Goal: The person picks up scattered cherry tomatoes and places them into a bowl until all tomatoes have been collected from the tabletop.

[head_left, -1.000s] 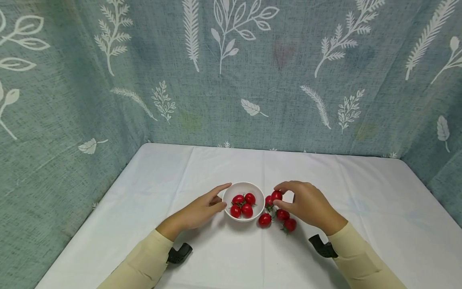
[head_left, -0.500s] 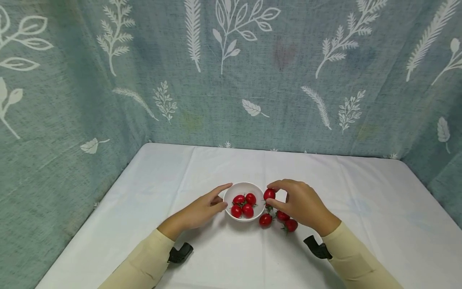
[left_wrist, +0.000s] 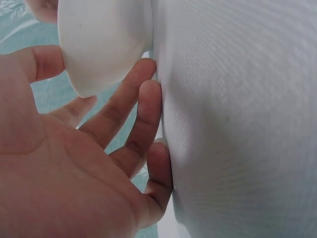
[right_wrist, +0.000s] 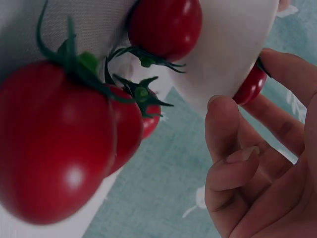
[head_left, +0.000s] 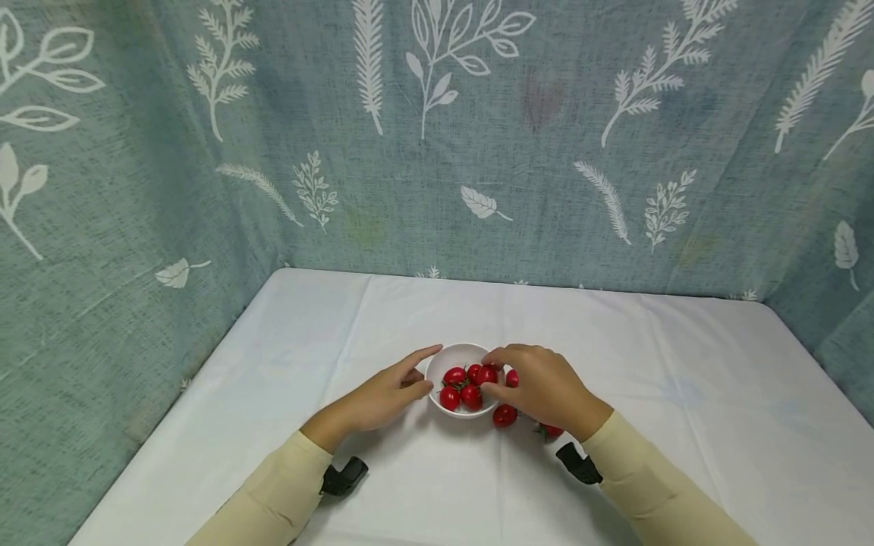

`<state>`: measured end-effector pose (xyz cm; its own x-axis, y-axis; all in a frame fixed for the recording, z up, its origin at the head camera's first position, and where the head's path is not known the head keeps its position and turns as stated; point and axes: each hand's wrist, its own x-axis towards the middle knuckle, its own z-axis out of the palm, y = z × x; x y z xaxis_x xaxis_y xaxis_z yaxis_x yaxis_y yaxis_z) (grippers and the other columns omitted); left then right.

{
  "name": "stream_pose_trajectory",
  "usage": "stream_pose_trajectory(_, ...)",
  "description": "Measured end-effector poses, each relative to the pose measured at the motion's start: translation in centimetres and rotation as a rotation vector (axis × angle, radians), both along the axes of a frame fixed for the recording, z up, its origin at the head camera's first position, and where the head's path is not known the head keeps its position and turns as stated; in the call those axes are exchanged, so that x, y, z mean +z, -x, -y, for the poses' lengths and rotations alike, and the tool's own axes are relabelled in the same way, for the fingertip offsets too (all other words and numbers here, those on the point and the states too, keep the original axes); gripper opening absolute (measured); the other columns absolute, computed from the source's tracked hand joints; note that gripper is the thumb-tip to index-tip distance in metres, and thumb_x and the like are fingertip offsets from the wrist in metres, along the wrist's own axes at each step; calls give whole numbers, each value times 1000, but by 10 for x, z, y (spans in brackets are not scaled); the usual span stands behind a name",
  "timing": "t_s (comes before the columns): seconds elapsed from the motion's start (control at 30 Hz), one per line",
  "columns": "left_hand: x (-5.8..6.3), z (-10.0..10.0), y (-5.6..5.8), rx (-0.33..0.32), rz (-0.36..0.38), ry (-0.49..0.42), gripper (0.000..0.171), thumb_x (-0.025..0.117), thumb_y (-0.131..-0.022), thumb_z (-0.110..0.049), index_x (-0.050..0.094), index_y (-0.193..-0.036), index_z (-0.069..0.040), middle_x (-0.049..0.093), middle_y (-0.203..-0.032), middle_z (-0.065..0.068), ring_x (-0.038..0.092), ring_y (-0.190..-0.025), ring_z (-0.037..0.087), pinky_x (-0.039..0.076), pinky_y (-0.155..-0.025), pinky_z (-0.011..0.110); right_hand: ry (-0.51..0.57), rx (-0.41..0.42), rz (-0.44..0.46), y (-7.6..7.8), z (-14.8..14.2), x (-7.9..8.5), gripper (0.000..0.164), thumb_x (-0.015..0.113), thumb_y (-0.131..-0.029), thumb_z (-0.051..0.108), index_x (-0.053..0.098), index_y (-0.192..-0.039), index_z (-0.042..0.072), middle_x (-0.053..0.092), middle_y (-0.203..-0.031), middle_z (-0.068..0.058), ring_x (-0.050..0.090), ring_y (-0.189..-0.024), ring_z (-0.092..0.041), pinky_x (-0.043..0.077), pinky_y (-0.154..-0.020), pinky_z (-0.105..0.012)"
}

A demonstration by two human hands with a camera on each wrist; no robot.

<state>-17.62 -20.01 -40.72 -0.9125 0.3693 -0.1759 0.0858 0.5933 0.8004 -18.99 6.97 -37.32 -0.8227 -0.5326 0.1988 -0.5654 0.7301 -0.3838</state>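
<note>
A white bowl (head_left: 459, 354) with several cherry tomatoes (head_left: 471, 397) inside stands on the table. My right hand (head_left: 549, 385) pinches another cherry tomato (right_wrist: 251, 85) between thumb and fingers at the bowl's right rim, over its inside. On the left, my left hand (head_left: 382, 396) touches the bowl, thumb at the near side of the rim and index finger farther round. Its other fingers extend low beside the bowl's wall in the left wrist view. More tomatoes with green stems lie right of the bowl, one (head_left: 505, 415) close against it, others partly hidden under my right hand.
A white cloth (head_left: 423, 485) covers the table. Patterned blue-green curtains (head_left: 410, 227) rise along its back and sides. In the right wrist view a large tomato (right_wrist: 54, 144) lies nearest the camera. Black straps (head_left: 579, 462) sit on both wrists.
My right hand has carried the pinched tomato leftward, from above the loose tomatoes to over the bowl's right side. My left hand has stayed at the bowl.
</note>
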Motion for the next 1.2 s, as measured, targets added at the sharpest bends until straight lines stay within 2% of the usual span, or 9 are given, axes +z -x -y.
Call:
stream_pose_trajectory(0.1,0,0,0,1,0,0,58,52,-103,-38,28,-155,-43,67,-111,0,61,-103,13,44,-94,43,-15,1,18,1,3,-2,32,81,-84,33,75,-112,18,70,-93,8,62,-81,-14,50,-70,-29)
stream_pose_trajectory(0.23,0,0,0,-4,-3,-1,57,51,-103,-38,28,-155,-42,67,-112,0,61,-104,13,44,-94,44,-20,13,27,2,4,-4,31,81,-84,32,75,-110,17,74,-100,4,62,-80,-14,50,-70,-30)
stream_pose_trajectory(0.53,-1,0,1,-17,-17,-7,57,51,-103,-37,29,-156,-40,67,-111,2,60,-103,14,44,-94,44,-46,22,68,4,7,-5,32,81,-84,32,76,-111,15,75,-107,2,65,-89,-13,55,-79,-36)
stream_pose_trajectory(0.93,-3,0,1,-6,-8,-5,58,52,-103,-37,28,-155,-42,67,-111,0,61,-103,14,44,-94,43,-48,19,118,6,7,-5,33,80,-85,32,76,-112,14,75,-111,1,65,-92,-13,54,-81,-37)
stream_pose_trajectory(1.2,-2,0,1,-11,-12,-4,57,51,-103,-37,28,-155,-41,67,-112,0,61,-103,14,44,-93,43,-31,2,132,5,7,-7,34,79,-86,32,76,-115,15,74,-113,0,61,-85,-14,50,-77,-34)
